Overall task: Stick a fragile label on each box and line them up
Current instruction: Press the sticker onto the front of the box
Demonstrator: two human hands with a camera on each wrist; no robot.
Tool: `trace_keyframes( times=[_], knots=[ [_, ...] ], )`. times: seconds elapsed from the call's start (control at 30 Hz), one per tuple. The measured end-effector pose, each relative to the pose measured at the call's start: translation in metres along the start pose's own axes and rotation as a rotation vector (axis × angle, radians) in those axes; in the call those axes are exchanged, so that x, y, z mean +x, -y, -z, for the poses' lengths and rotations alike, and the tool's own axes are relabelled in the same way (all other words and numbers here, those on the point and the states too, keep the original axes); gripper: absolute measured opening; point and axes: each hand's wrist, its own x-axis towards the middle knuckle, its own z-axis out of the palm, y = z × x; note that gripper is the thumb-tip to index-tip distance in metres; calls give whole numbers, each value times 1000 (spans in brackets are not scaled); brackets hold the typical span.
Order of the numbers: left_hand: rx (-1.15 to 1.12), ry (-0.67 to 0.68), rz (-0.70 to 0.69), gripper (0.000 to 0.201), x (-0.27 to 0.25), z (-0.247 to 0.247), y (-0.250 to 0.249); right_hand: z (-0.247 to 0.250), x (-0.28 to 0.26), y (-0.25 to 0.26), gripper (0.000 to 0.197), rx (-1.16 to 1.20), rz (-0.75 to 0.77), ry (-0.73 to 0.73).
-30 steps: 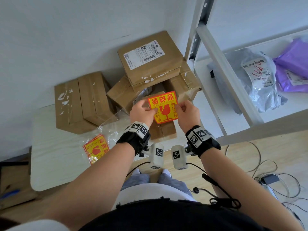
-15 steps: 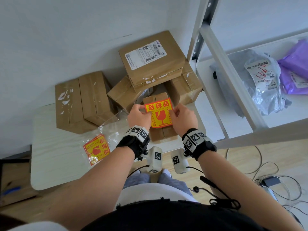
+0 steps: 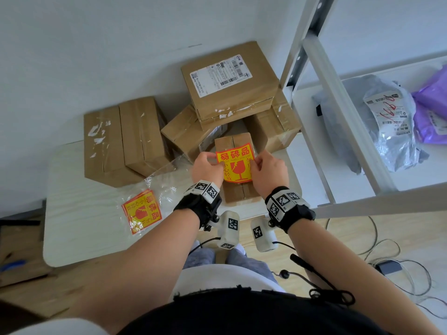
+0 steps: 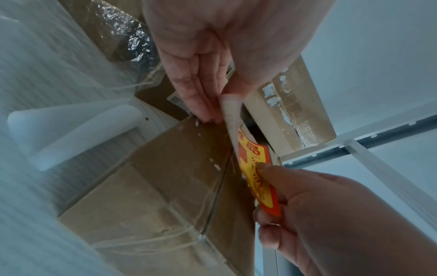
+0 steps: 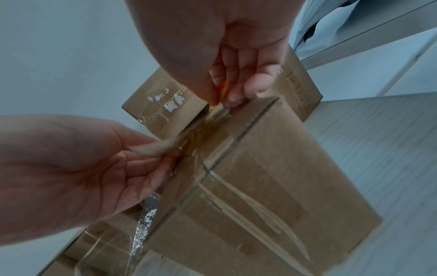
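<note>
A yellow-and-red fragile label point(image 3: 235, 165) is stretched between both hands over a small taped cardboard box point(image 3: 238, 194) on the white table point(image 3: 84, 226). My left hand point(image 3: 209, 164) pinches the label's left edge and my right hand point(image 3: 262, 166) pinches its right edge. In the left wrist view the label point(image 4: 257, 168) hangs close above the box top point(image 4: 165, 186); I cannot tell whether it touches. In the right wrist view the label point(image 5: 163, 147) shows edge-on over the box point(image 5: 272, 177). Several more boxes stand behind: a pair at left point(image 3: 123, 139) and a stack point(image 3: 229, 81) with a shipping label.
A clear plastic bag with spare fragile labels point(image 3: 141, 211) lies on the table at left. A white metal shelf rack point(image 3: 338, 105) stands right, holding a grey parcel bag point(image 3: 387, 122) and a purple one point(image 3: 433, 112). Cables lie on the wooden floor point(image 3: 387, 264).
Both hands have brought the label down and slightly towards me, from in front of the box stack to just over the small box's top.
</note>
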Motion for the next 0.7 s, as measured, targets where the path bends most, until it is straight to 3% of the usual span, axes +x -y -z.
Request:
trace_keyframes(
  times=[0.43, 0.7],
  knots=[
    [45, -61, -163, 22, -12, -5, -4, -2, -1, -8, 19, -5, 17, -37],
    [25, -71, -178, 21, -13, -7, -6, -1, -2, -11, 19, -10, 33, -47]
  ],
)
